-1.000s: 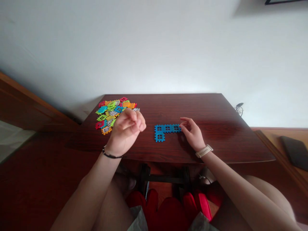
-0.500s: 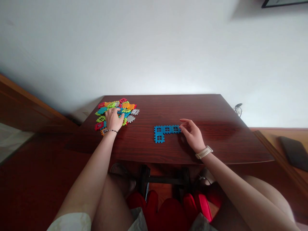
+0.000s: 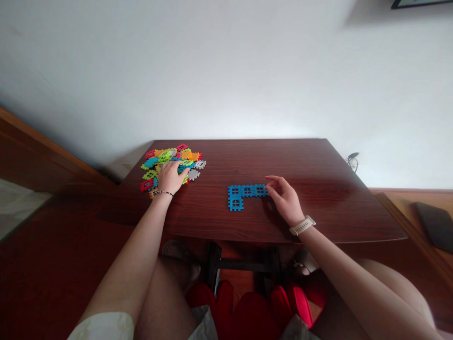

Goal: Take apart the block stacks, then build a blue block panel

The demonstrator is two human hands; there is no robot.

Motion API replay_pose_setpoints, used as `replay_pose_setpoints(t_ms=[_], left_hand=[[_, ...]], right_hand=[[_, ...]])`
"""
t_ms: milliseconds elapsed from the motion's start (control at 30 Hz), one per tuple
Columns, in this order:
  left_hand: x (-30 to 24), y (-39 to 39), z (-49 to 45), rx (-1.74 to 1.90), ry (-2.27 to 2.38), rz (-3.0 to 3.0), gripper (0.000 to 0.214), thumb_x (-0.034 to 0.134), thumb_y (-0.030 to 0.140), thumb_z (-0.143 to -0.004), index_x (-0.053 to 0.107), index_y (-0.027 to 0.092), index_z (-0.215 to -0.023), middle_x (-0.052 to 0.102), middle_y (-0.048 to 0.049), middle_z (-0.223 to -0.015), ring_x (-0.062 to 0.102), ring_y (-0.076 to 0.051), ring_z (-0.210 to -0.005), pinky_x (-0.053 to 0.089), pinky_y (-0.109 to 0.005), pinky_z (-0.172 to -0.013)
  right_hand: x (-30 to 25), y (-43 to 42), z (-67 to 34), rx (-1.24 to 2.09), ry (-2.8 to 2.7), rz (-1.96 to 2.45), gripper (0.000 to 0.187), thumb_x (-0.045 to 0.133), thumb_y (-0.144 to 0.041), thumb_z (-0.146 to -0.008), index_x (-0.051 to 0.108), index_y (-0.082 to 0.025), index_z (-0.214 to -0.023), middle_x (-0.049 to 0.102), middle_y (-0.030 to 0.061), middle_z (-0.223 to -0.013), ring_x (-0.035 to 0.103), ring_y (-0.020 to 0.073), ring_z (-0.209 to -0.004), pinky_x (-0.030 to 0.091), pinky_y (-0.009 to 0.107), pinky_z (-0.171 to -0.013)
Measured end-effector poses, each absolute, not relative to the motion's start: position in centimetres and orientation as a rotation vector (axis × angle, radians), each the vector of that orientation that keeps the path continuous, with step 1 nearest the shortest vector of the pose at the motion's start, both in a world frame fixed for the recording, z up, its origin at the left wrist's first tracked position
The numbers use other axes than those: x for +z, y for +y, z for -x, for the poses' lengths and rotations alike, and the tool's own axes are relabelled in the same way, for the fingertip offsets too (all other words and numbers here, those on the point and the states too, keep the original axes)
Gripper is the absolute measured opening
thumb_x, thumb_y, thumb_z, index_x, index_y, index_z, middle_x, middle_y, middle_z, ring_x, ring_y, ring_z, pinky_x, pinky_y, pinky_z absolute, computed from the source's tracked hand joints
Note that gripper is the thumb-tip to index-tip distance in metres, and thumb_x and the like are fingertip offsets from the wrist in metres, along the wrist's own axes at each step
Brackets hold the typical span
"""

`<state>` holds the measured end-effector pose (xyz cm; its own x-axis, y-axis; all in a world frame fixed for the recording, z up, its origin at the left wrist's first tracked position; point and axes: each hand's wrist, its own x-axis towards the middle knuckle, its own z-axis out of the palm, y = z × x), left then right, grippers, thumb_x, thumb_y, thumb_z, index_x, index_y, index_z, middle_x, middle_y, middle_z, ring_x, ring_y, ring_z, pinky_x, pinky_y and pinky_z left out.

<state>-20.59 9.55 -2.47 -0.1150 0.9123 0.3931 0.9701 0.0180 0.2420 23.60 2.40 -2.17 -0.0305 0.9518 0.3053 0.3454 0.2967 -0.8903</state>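
An L-shaped row of blue interlocking window tiles (image 3: 247, 190) lies flat on the table, joined by toothed edges. My right hand (image 3: 284, 198) pinches its right end between thumb and fingers, the index finger stretched out above. To the left is a heap of loose toothed tiles (image 3: 151, 162) in red, green, orange, blue and grey. Over the heap's middle rests my left hand (image 3: 171, 177), thumb apart from the fingers. Its fingertips reach in among the tiles and are partly hidden; no tile shows lifted in it.
The dark wooden table (image 3: 262, 160) stands against a pale wall (image 3: 226, 71). A cable (image 3: 353, 161) hangs by its right edge. At the far right a dark flat object (image 3: 433, 226) lies on a lower wooden surface. My legs and a red seat (image 3: 251, 311) are below the front edge.
My left hand has shifted slightly on the heap, its fingers now reaching further right over the green and blue tiles. My right hand stays at the blue row's end.
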Motion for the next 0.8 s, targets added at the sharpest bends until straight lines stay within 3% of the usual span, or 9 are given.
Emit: replay_pose_setpoints(t_ms=[267,533,800], left_hand=[[-2.2,9.9,18.3,-0.705,-2.186,1.85,0.056,0.069,0.061,-0.095,0.067,0.019,-0.133,0.071,-0.0212,-0.134,0.06,-0.043,-0.128,0.042,-0.054,-0.112],[-2.5,10.8,18.5,-0.817,-2.246,1.784,0.035,0.069,0.037,-0.094,0.069,0.021,-0.125,0.074,-0.0172,-0.127,0.063,-0.039,-0.123,0.046,-0.054,-0.111],[-2.0,10.3,18.1,-0.899,-2.192,1.946,0.031,0.069,0.035,-0.095,0.07,0.021,-0.122,0.073,-0.0148,-0.128,0.065,-0.036,-0.124,0.048,-0.049,-0.113]], right_hand=[[-2.0,2.4,-23.6,0.754,-1.573,1.236,0.036,0.067,-0.045,-0.098,0.07,-0.024,-0.128,0.074,0.0048,-0.098,0.068,0.0226,-0.081,0.057,0.039,-0.08],[-2.2,2.4,-23.5,0.777,-1.552,1.218,0.038,0.067,-0.048,-0.098,0.068,-0.024,-0.128,0.073,0.0046,-0.097,0.068,0.0232,-0.082,0.056,0.04,-0.08],[-2.1,2.4,-23.4,0.78,-1.543,1.223,0.037,0.066,-0.046,-0.099,0.068,-0.024,-0.128,0.073,0.0043,-0.097,0.067,0.0227,-0.081,0.056,0.04,-0.08]])
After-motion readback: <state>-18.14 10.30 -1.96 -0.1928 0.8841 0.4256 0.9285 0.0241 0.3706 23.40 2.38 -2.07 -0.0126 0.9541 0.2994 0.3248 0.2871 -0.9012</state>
